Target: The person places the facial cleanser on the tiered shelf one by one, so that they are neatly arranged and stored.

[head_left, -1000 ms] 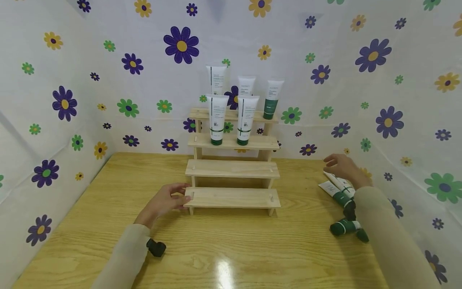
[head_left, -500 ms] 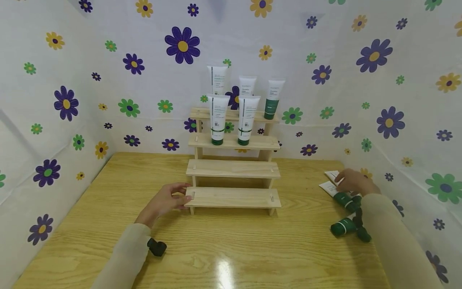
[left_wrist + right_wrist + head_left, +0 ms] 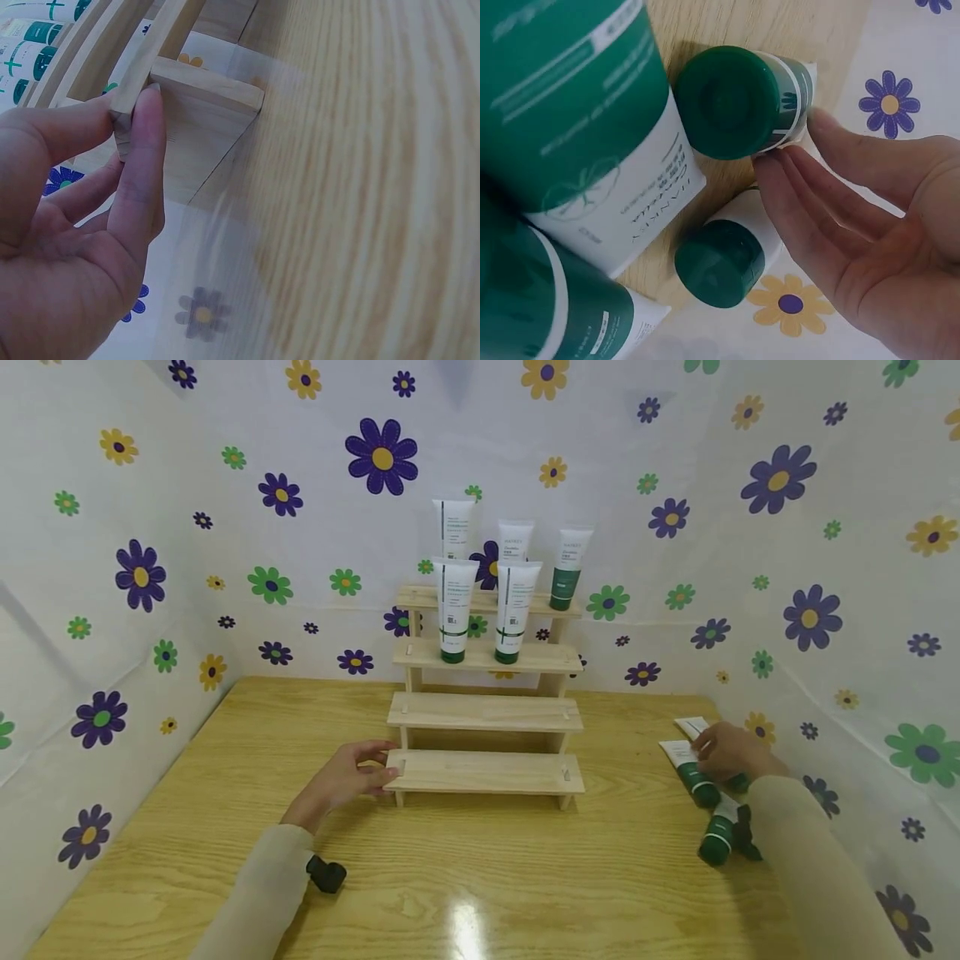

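Pale wood sits pinched between the thumb and fingers of the left hand (image 3: 347, 774), at the left end of the lowest step of the rack (image 3: 483, 772), below and left of the frame's centre in the head view. At middle right, the right hand (image 3: 731, 753) pinches a green-capped tube (image 3: 742, 103), thumb on one side and fingers on the other. Loose tubes (image 3: 693, 781) lie beside that hand on the table (image 3: 465, 868). Upper centre, five upright tubes (image 3: 453, 614) stand on the rack's top two steps, before a flowered cloth (image 3: 315, 410).
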`<state>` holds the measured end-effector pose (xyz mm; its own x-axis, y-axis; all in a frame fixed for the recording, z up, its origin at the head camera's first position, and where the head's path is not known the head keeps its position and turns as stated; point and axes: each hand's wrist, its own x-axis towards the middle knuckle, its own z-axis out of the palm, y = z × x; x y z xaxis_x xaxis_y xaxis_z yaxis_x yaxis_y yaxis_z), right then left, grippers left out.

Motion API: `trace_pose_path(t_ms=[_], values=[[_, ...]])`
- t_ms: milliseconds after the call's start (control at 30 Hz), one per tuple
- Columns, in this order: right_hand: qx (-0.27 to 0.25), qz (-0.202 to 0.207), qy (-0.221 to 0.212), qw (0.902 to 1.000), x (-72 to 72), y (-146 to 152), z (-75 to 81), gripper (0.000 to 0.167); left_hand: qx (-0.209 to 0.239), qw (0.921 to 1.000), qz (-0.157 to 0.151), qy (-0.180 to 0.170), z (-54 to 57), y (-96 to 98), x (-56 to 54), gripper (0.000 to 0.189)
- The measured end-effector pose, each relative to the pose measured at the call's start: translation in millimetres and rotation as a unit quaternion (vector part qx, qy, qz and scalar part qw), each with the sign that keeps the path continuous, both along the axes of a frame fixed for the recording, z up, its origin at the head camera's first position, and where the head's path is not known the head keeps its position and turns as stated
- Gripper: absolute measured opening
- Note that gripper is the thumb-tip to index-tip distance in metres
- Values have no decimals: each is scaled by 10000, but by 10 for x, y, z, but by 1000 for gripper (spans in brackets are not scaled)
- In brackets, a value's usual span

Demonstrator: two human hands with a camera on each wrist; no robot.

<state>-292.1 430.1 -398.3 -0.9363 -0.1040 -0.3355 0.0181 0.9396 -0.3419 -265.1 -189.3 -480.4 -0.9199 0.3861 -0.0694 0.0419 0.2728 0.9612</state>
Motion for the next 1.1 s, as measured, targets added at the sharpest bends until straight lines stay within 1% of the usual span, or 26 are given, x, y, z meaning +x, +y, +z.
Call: trace_pose_path(t_ms=[100, 167, 300, 400, 500, 633, 867, 1100], values=[[-335, -238, -173, 9990, -3, -28, -35, 47, -30, 10000, -7, 18, -9, 4, -10, 61], [-459, -336, -227, 9981, -5, -53, -48, 49, -43, 10000, 28, 9, -15, 5, -14, 61], [-557, -318, -303, 9975, -8, -96, -66, 54, -53, 10000, 61, -14, -14, 5, -13, 60], [-678, -315, -450, 9962, -14, -120, -73, 58, -73, 9999, 71, -28, -11, -1, -10, 60], [-759, -395, -612, 9944, -10, -147, -72, 60, -90, 9999, 79, -31, -9, -2, -10, 59], [-872, -314, -720, 9931, 8, -174, -74, 59, -93, 9999, 103, -40, -2, 6, -9, 58], [-1193, -85, -729, 9901, 34, -245, -41, 55, -153, 9999, 31, 66, 19, 18, 13, 59], [-1495, 34, -616, 9868, -19, -305, -24, 57, -174, 9998, 126, 22, 31, 28, 20, 58]])
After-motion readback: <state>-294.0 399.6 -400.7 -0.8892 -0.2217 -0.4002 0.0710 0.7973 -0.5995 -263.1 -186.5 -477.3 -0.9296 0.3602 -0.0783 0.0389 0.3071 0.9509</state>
